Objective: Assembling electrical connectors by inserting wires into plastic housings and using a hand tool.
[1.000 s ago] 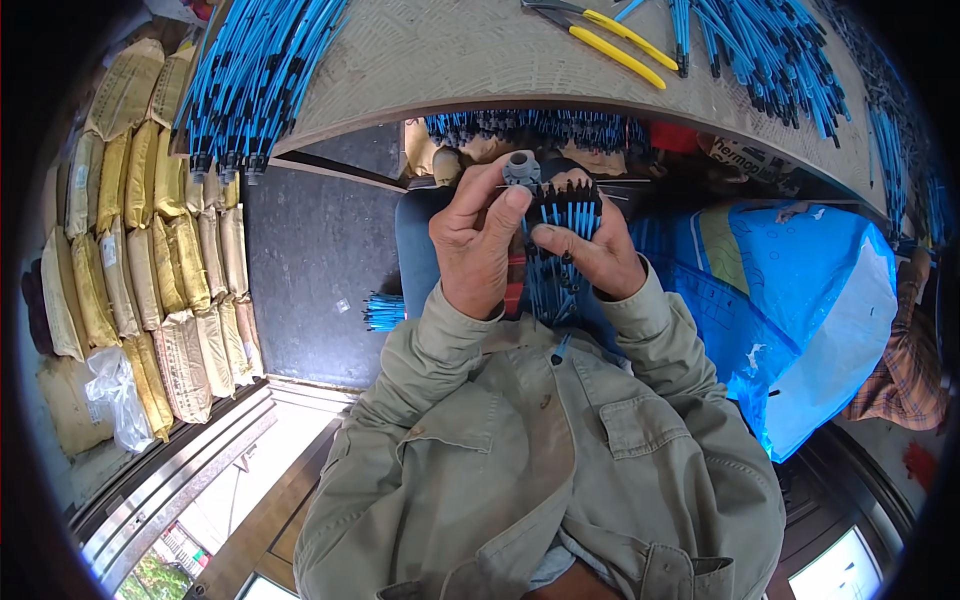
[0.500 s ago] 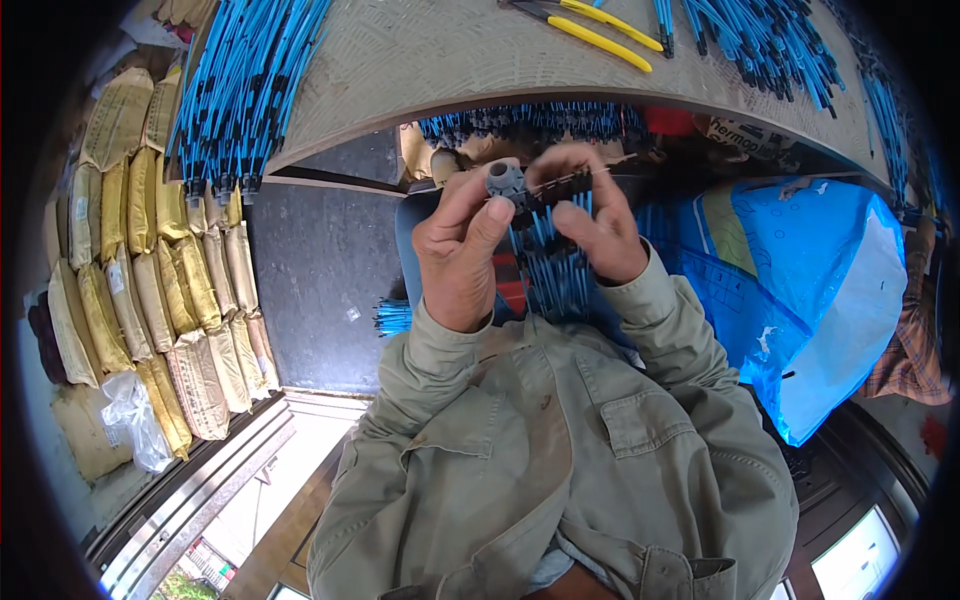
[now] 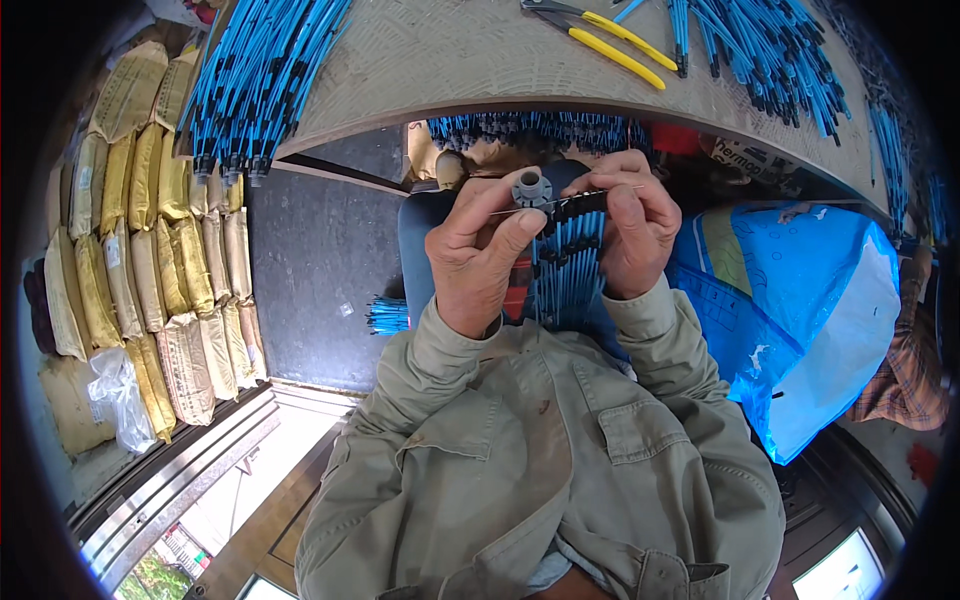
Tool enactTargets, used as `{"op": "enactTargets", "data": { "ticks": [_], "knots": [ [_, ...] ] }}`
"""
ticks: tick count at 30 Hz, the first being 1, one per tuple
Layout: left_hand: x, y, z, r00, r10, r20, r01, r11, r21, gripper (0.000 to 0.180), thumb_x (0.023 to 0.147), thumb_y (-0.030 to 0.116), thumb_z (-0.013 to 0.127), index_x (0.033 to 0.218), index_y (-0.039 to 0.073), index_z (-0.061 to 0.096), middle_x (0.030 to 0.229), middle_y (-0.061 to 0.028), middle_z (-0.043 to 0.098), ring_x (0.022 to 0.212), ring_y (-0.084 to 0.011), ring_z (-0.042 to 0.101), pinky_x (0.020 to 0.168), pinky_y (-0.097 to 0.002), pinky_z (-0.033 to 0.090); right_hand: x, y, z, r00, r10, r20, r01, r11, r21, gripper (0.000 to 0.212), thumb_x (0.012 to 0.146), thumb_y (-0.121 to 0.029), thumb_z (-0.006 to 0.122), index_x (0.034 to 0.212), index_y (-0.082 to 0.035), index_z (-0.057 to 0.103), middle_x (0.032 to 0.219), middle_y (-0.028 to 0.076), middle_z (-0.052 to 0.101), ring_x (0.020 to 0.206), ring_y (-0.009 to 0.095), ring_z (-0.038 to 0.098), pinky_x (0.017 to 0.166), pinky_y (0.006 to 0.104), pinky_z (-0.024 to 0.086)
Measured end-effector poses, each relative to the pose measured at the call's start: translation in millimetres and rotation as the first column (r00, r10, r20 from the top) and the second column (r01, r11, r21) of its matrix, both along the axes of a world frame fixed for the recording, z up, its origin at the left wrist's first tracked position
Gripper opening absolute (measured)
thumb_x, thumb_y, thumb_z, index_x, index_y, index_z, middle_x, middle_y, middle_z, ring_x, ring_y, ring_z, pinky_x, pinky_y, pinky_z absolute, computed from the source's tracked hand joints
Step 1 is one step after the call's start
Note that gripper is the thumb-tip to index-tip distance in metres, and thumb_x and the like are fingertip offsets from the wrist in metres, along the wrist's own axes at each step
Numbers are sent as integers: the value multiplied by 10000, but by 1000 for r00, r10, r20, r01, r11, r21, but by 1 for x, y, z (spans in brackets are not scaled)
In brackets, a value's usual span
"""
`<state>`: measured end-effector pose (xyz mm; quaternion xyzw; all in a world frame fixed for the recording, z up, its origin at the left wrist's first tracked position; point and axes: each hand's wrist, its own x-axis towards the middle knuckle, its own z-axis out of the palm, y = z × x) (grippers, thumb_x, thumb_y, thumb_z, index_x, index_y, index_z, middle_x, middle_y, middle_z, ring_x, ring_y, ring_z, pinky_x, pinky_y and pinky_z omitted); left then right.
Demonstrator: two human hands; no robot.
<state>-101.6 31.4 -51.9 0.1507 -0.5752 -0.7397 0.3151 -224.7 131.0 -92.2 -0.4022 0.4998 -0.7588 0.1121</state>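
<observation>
My left hand (image 3: 470, 255) is closed, thumb and fingers gripping a grey hollow plastic fitting (image 3: 531, 188) whose round opening faces up. A thin wire (image 3: 570, 197) runs past the fitting and across to my right hand (image 3: 642, 230), which pinches it between thumb and fingers. Below the wire hangs a row of thin blue tubes (image 3: 567, 270) with black ends, between both hands and in front of my chest. How the tubes are attached to the wire is too small to make out.
Across the top stands a table (image 3: 430, 70) bearing blue tube bundles (image 3: 265, 80) and yellow-handled pliers (image 3: 620, 50). A large blue plastic bag (image 3: 790, 310) is at my right. Stacked sacks (image 3: 145, 240) line the left wall, and another blue bundle (image 3: 388, 315) lies left of me.
My right hand has moved to the right, from close over the tubes to a pinch on the wire. The left hand and the grey fitting have shifted slightly rightward in view.
</observation>
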Motion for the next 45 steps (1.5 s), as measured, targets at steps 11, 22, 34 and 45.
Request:
{"op": "enactTargets", "data": {
  "ticks": [11, 22, 34, 45],
  "knots": [
    [1, -1, 1, 1000, 16, 18, -17, 998, 58, 325, 828, 59, 629, 1134, -31, 572, 1001, -27, 538, 872, -81, 520, 755, -189, 422, 22, 0, 26, 926, 149, 346, -190, 978, 87, 380, 721, -43, 665, 1066, -28, 507, 956, 64, 522, 885, 156, 516, 827, 286, 397],
    [7, 2, 2, 1000, 4, 10, -3, 997, -74, 328, 829, 53, 625, 1140, -34, 568, 1009, -46, 538, 865, -90, 520, 748, -194, 425, 9, 5, 24, 897, 384, 218, -415, 902, 122, 317, 737, -81, 718, 986, -45, 525, 950, 8, 529, 877, 91, 487, 793, 245, 396],
    [15, -1, -2, 994, -85, -62, 93, 987, 130, 343, 846, 130, 614, 1126, -58, 554, 1067, -132, 592, 940, -171, 572, 852, -286, 442, 24, 11, 28, 880, 327, 344, -401, 899, 173, 243, 782, -120, 681, 932, -42, 507, 863, -1, 485, 823, 81, 446, 746, 238, 369],
    [21, -7, 3, 985, -145, -98, 170, 919, 355, 387, 841, 158, 621, 1145, -63, 530, 1035, -137, 619, 949, -186, 589, 878, -311, 445, 21, 13, 45, 879, 337, 338, -445, 834, 326, 180, 782, -79, 680, 887, -10, 550, 811, -4, 519, 731, 61, 461, 653, 212, 381]
  ]
}}
